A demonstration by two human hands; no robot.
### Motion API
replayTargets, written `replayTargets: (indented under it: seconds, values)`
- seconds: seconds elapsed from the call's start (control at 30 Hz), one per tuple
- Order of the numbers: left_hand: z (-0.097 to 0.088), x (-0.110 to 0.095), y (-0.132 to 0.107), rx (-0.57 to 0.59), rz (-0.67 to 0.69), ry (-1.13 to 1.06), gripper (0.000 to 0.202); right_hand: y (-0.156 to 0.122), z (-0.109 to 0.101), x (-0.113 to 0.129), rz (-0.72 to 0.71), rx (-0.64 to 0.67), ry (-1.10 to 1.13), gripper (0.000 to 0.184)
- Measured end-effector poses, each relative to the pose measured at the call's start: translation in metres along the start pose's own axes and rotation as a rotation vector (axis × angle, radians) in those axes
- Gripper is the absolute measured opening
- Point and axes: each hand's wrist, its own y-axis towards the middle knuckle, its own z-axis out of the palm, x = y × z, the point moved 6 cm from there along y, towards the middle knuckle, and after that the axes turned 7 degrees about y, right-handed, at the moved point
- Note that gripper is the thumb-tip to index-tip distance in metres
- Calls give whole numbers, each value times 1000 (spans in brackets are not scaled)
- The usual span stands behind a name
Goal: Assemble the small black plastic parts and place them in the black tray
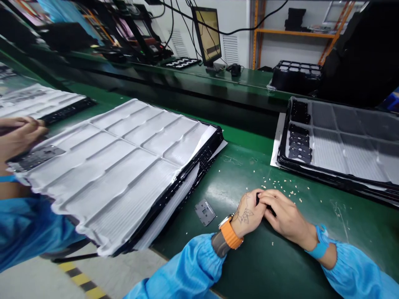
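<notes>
My left hand (249, 214), with an orange-strapped watch at the wrist, is closed around a small black part (257, 198), mostly hidden by the fingers. My right hand (286, 215), wearing a blue wrist band, meets it from the other side, its fingers bent and pressed at the same part. A flat grey plate with cutouts (205, 212) lies on the green table (246, 274) left of my left hand. Many tiny pale bits (288, 187) are scattered on the tabletop just beyond my hands.
To the left stands a stack of trays under a white compartmented liner (124, 145). At the right, another tray stack (349, 141) holds several dark plates (299, 143) in its left column. A co-worker's hands (20, 135) work at the far left. A monitor (207, 35) stands behind.
</notes>
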Motion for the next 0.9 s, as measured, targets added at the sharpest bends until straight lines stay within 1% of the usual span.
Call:
replayTargets:
  seconds: [0.1,0.27,0.43,0.53,0.7,0.8,0.9]
  values:
    - [1,1,0,15,5,-6,28,1,0,1,-3,8,-11,27]
    - [1,4,-1,36,-2,-11,31,1,-1,4,-15,-16,-18,26]
    - [0,3,-1,42,26,-21,30,-1,1,0,-20,-27,0,26]
    - [1,-1,0,58,50,-100,23,-4,-2,-3,-51,-98,17,29]
    - [1,-9,-1,76,65,-256,18,-6,-7,1,-122,-208,12,42]
    - [0,-7,-1,87,21,-350,20,-5,-14,3,-130,-255,40,42]
    - [-1,-4,0,84,-18,-382,28,-3,-25,2,-94,-333,33,40]
